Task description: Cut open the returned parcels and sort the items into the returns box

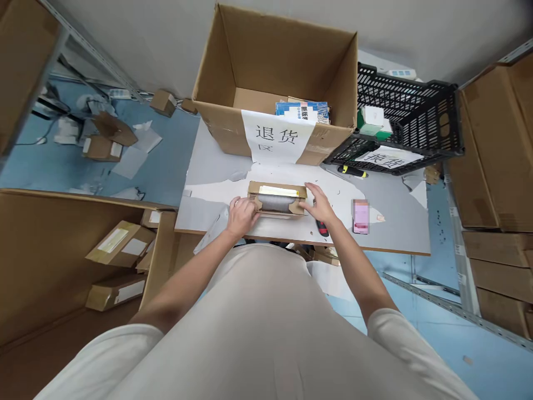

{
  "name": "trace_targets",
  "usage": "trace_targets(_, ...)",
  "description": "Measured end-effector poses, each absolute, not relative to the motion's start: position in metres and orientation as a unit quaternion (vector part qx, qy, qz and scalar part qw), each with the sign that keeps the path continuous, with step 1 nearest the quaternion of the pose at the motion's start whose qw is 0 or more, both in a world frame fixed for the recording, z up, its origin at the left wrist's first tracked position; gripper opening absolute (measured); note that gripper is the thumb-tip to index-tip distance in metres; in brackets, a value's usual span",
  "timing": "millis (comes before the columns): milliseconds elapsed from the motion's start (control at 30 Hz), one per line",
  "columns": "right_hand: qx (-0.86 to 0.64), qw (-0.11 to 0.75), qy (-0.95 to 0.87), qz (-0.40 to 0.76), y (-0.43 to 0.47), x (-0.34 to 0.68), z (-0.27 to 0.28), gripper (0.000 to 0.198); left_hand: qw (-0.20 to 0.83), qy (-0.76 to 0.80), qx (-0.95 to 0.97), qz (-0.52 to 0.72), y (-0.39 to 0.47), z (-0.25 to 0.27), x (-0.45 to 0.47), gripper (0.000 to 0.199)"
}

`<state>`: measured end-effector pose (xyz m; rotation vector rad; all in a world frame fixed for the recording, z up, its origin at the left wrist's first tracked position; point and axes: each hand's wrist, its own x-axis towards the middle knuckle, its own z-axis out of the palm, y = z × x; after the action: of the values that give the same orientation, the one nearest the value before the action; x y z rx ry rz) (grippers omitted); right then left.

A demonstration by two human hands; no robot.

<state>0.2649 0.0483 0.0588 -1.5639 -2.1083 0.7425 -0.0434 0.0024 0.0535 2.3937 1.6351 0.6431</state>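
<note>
A small cardboard box (297, 209) lies on the white table in front of me, its top opened. Inside it shows a dark grey wrapped item (275, 203), whose kind I cannot make out. My left hand (242, 215) grips the box's left end with curled fingers. At the opposite end, my right hand (320, 204) holds the box between thumb and fingers. Just below that hand lies a red and black utility knife (322, 227). A phone (360, 216) with a pink screen rests farther right.
A large open carton (220, 125) with a blue packet (302, 110) inside stands behind. Beside it are a black crate (441, 128) and a yellow-black cutter (352, 171). A big carton (50, 244) at left holds several parcels. Metal shelving (458, 261) stands right.
</note>
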Motion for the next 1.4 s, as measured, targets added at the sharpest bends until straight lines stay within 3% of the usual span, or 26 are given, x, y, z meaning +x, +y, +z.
trace_targets(100,-0.547,0.174,-0.761,0.303,0.081,0.249,0.073,0.038,0.096,0.465,0.859,0.191,-0.004,0.049,-0.049,0.027)
trace_targets(233,-0.686,0.154,-0.654,0.278,0.106,0.232,0.065,0.037,0.150,0.392,0.898,0.132,-0.024,0.041,-0.056,0.042)
trace_targets(433,-0.666,0.156,-0.726,0.074,0.085,0.214,0.076,0.038,0.192,0.419,0.887,0.037,-0.030,0.072,-0.052,0.047)
trace_targets(500,-0.536,0.099,-0.835,0.071,0.068,0.210,0.088,0.037,0.204,0.406,0.889,0.048,-0.012,0.088,-0.045,0.040)
trace_targets(600,-0.339,-0.056,-0.930,0.128,0.050,0.202,0.103,0.033,0.236,0.354,0.904,0.024,0.024,0.105,-0.026,0.037)
trace_targets(700,-0.311,-0.178,-0.925,0.127,0.046,0.197,0.112,0.028,0.220,0.322,0.918,-0.076,0.053,0.117,-0.009,0.040)
trace_targets(933,-0.395,-0.177,-0.898,0.081,0.031,0.233,0.123,0.023,0.093,0.404,0.907,-0.076,0.051,0.126,-0.027,0.035)
trace_targets(1133,-0.510,-0.169,-0.841,0.068,0.016,0.218,0.110,0.032,0.134,0.514,0.845,-0.067,0.029,0.093,-0.049,0.103)
trace_targets(1300,-0.567,-0.141,-0.811,0.028,0.036,0.163,0.099,0.048,0.159,0.533,0.829,-0.064,0.025,0.077,-0.048,0.117)
trace_targets(1400,-0.617,-0.163,-0.769,0.039,0.050,0.145,0.092,0.044,0.166,0.545,0.820,-0.050,0.026,0.074,-0.049,0.118)
